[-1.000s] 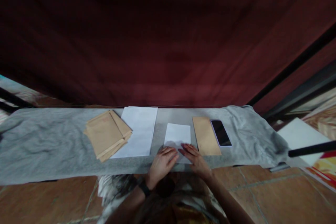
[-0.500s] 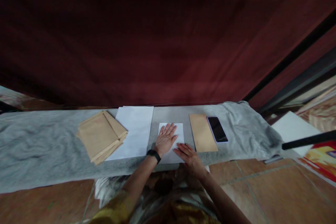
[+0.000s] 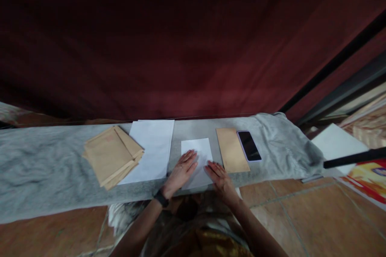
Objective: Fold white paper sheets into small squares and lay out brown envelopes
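Note:
A white sheet of paper (image 3: 200,148), which looks folded to a smaller size, lies in front of me on a grey cloth. My left hand (image 3: 180,170), with a dark band at the wrist, rests on its left edge, fingers stretched out. On its right edge lie the extended fingers of my right hand (image 3: 220,178). Neither hand grips anything. Just right of the paper sits a single brown envelope (image 3: 232,150). To the left is a stack of larger white sheets (image 3: 153,148), partly covered by a fanned pile of brown envelopes (image 3: 113,154).
A phone (image 3: 249,145) in a light purple case lies beside the single envelope. The grey cloth (image 3: 39,164) covers a long narrow surface. Behind it hangs a dark red curtain (image 3: 187,68). A black bar (image 3: 356,158) and a white board (image 3: 337,144) are at the right.
My left hand has slid from the middle of the folded paper toward its left edge and closer to me. My right hand has barely moved. The view has shifted slightly.

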`<control>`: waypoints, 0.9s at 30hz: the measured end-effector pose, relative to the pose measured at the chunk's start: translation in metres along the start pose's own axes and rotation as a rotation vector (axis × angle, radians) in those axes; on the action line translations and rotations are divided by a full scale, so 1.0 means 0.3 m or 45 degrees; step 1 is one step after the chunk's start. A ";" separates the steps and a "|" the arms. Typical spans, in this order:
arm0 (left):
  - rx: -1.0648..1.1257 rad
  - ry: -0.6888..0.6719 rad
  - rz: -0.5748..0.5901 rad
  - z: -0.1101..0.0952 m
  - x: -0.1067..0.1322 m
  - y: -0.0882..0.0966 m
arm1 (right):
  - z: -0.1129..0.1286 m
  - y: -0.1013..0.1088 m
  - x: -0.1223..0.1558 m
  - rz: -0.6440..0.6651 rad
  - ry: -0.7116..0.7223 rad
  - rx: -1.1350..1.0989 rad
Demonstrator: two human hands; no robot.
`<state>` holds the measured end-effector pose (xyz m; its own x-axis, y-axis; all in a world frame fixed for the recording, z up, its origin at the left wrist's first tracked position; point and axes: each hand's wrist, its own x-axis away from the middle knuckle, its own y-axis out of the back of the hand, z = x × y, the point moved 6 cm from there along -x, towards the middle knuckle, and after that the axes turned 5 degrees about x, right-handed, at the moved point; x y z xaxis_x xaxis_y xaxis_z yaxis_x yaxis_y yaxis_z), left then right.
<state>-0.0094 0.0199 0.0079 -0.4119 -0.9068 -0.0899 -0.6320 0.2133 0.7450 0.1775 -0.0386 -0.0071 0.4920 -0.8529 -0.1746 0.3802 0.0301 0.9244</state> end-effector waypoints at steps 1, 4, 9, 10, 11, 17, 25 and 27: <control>0.005 -0.016 0.025 -0.005 0.045 0.000 | 0.001 -0.003 -0.002 0.006 0.002 0.008; -0.080 -0.097 0.086 -0.024 0.162 0.000 | -0.003 0.000 0.002 0.070 0.017 0.006; -0.298 -0.189 0.126 -0.055 0.243 -0.002 | -0.036 0.052 0.004 0.270 0.026 -0.123; -0.333 -0.195 0.131 -0.060 0.246 -0.005 | -0.044 0.063 -0.010 0.292 0.003 -0.180; -0.364 -0.197 0.130 -0.063 0.246 -0.009 | -0.052 0.073 -0.034 0.285 -0.047 -0.231; -0.434 -0.189 0.104 -0.047 0.248 -0.043 | 0.035 0.026 -0.260 -0.032 -0.095 -0.160; -0.470 -0.180 0.079 -0.028 0.251 -0.057 | 0.044 -0.085 -0.341 -0.082 -0.131 0.198; -0.470 -0.186 0.074 -0.033 0.251 -0.054 | 0.001 -0.073 -0.339 -0.118 -0.204 0.227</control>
<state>-0.0238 -0.0555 -0.0043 -0.5455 -0.8303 -0.1139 -0.3375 0.0932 0.9367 0.1188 0.0474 -0.0095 0.3259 -0.9197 -0.2189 0.2672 -0.1325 0.9545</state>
